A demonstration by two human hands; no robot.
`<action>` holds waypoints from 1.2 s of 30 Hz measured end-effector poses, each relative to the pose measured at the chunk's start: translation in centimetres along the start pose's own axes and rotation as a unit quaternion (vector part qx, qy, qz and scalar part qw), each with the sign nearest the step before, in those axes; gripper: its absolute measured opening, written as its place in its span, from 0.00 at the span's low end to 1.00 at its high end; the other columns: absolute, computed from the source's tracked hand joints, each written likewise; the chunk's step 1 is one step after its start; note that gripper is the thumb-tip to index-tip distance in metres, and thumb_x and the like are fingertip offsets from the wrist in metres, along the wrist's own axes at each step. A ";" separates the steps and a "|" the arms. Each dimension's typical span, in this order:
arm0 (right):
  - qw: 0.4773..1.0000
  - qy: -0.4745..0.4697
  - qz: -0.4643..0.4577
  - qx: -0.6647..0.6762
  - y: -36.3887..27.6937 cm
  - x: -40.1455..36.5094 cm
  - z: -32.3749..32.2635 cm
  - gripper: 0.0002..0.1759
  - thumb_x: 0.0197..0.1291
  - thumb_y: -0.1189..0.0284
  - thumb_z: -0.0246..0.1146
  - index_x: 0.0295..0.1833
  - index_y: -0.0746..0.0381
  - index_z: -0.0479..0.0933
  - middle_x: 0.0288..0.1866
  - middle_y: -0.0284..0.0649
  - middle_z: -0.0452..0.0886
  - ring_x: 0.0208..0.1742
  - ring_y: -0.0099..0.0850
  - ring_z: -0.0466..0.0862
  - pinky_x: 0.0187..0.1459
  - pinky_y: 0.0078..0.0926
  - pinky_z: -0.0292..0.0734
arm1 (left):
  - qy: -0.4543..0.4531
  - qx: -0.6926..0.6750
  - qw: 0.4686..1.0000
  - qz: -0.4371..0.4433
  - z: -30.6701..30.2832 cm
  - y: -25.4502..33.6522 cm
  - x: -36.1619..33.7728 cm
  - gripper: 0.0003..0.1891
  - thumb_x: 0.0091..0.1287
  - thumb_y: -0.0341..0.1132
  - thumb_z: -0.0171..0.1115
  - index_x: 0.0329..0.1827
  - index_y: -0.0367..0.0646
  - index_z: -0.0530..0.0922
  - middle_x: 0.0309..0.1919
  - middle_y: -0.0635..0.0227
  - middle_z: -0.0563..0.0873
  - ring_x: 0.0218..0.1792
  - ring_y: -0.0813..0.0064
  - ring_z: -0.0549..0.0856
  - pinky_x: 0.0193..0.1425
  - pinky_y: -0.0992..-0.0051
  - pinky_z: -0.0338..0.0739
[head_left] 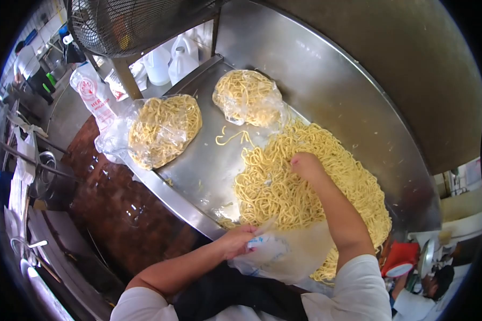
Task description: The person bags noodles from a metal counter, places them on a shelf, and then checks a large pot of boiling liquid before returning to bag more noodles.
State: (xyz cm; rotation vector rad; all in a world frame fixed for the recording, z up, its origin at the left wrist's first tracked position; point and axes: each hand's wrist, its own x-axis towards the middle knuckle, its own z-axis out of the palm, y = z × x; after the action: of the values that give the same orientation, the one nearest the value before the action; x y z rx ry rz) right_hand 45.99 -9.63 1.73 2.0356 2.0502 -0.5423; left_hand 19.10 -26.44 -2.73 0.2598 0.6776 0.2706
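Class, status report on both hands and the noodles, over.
Left hand grips plastic bag. Right hand on loose noodle pile, grip unclear. Two bagged portions beyond.

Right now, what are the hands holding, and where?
The left hand pinches the clear plastic bag by its upper edge; right hand is sunk in the loose noodles, grip hidden.
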 end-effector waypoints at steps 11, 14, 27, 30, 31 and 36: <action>0.971 -0.050 0.108 -0.207 2.0 -2.2 0.6 0.12 0.59 0.75 0.58 0.45 0.63 0.84 0.46 0.46 0.85 0.47 0.42 0.85 0.46 0.38 0.81 | -0.019 0.038 0.999 -0.029 -0.3 0.0 1.6 0.08 0.70 0.39 0.59 0.45 0.45 0.77 0.34 0.70 0.82 0.29 0.82 0.79 0.28 0.82 0.75; 0.960 -0.061 0.163 -0.218 2.3 -1.7 1.3 0.12 0.58 0.74 0.58 0.44 0.55 0.85 0.43 0.42 0.85 0.50 0.43 0.84 0.50 0.40 0.79 | -0.064 0.052 0.996 -0.019 -1.1 -0.4 2.0 0.08 0.70 0.39 0.59 0.46 0.46 0.78 0.34 0.71 0.82 0.29 0.82 0.79 0.30 0.82 0.75; 0.971 -0.002 -0.121 0.207 -6.8 -3.1 -5.6 0.12 0.57 0.64 0.65 0.36 0.64 0.81 0.27 0.44 0.81 0.29 0.35 0.81 0.34 0.33 0.75 | -0.024 -0.017 0.999 0.022 -0.7 -2.2 1.3 0.10 0.66 0.31 0.60 0.48 0.39 0.77 0.35 0.68 0.83 0.33 0.75 0.83 0.37 0.76 0.78; 0.946 -0.038 -0.132 0.294 -12.3 0.0 -5.0 0.11 0.57 0.66 0.65 0.34 0.64 0.81 0.25 0.40 0.80 0.24 0.27 0.78 0.32 0.29 0.74 | -0.057 -0.007 0.998 0.025 -1.1 -3.0 1.8 0.10 0.66 0.31 0.60 0.48 0.39 0.78 0.36 0.66 0.84 0.36 0.74 0.84 0.41 0.74 0.79; 0.928 -0.014 -0.131 0.349 -13.7 1.3 -4.1 0.11 0.57 0.66 0.65 0.35 0.64 0.82 0.25 0.40 0.81 0.23 0.26 0.78 0.32 0.28 0.74 | -0.063 -0.005 0.998 0.016 -1.2 -3.3 1.8 0.10 0.66 0.31 0.59 0.48 0.39 0.78 0.37 0.66 0.84 0.37 0.74 0.84 0.42 0.73 0.80; 0.928 0.055 -0.110 0.353 -15.9 5.1 0.7 0.10 0.56 0.69 0.64 0.42 0.60 0.84 0.30 0.40 0.85 0.31 0.35 0.84 0.38 0.32 0.79 | -0.034 -0.043 0.998 0.007 -1.1 -2.5 0.3 0.10 0.68 0.34 0.58 0.48 0.39 0.78 0.38 0.65 0.84 0.38 0.74 0.84 0.44 0.74 0.79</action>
State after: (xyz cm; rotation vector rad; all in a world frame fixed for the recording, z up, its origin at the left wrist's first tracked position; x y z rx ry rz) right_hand 29.97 -4.97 0.89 2.2161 2.4028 -1.4117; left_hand 19.05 -28.48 -4.52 0.1910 0.5948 0.3012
